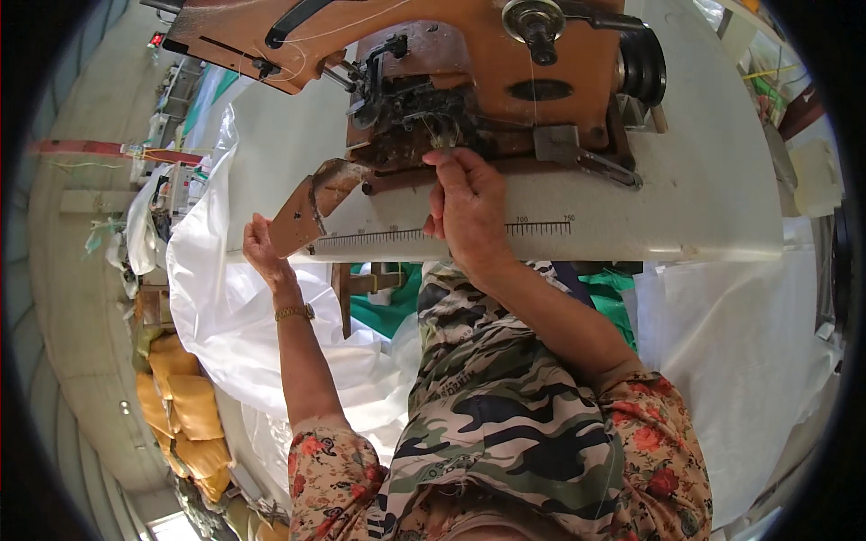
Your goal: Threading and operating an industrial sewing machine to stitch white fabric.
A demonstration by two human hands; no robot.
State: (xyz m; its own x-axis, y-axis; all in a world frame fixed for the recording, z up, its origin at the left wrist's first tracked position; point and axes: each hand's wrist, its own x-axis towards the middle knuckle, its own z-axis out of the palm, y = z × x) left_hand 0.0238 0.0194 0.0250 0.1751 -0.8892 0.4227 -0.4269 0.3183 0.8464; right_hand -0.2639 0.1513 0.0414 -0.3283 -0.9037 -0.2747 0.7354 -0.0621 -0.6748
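An orange-brown industrial sewing machine (487,54) stands on a pale table, its dark looper mechanism (415,113) exposed. My left hand (262,248) grips the outer edge of a brown metal cover plate (302,209), which is swung out to the left, its inner side worn and dusty. My right hand (469,194) reaches up to the mechanism's front, thumb and forefinger pinched together. Something pale and thin shows just above those fingertips, too small to name. White thread runs along the machine's arm.
A printed ruler strip (541,228) runs along the table's front edge. White sheeting (212,279) hangs at the left, and more white fabric (722,361) at the right. Green material lies under the table. Yellow-orange bundles (189,406) are stacked at the lower left.
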